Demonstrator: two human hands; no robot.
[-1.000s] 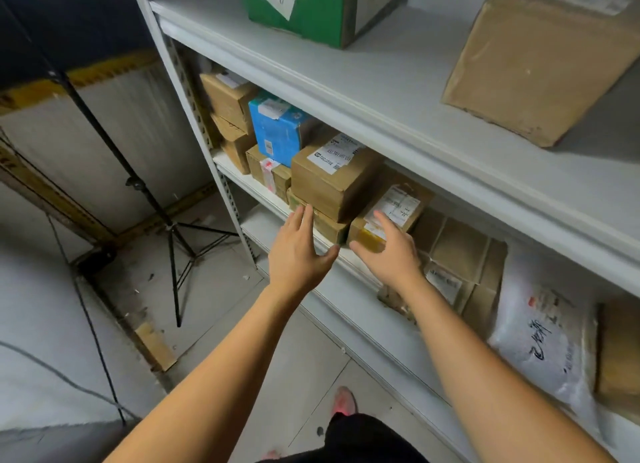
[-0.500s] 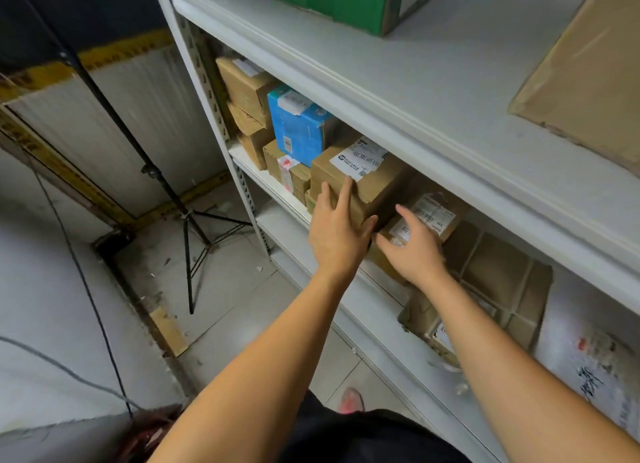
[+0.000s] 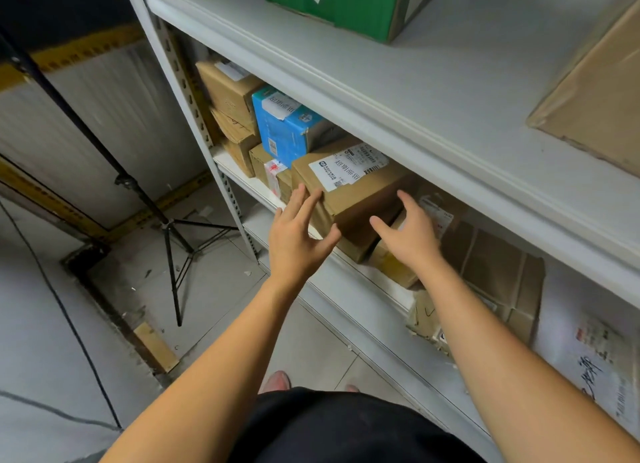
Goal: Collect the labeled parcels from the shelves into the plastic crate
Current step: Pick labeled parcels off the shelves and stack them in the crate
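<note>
Reach stage of one pick in the collecting task. The person's left hand (image 3: 298, 234) and right hand (image 3: 412, 237) flank a brown cardboard parcel with a white printed label (image 3: 360, 199), which sits on the middle board of the grey metal shelving (image 3: 381, 92), resting on a flatter brown carton (image 3: 351, 246). On both hands the fingers are straight and spread. The left fingers (image 3: 302, 194) lie at the parcel's left end, the right fingers (image 3: 403, 199) lie against its front face, and neither hand has closed on it. The next move, by judgement, calls for pressing both palms onto opposite ends, drawing the parcel out level so that the carton beneath is not dragged along, and then carrying it to the plastic crate, which is not in view, so its contents cannot be told. Contents of the shelving: the middle board also carries a stack of plain brown boxes (image 3: 228, 92) at the far left, a blue printed box (image 3: 287, 130) and a labelled brown parcel (image 3: 441, 213) behind the right hand. The top board bears a green carton (image 3: 339, 2) and a large tan carton (image 3: 595, 95). The lowest visible board holds brown paper-wrapped parcels (image 3: 502, 272) and a white plastic mailer bag (image 3: 595, 358).
</note>
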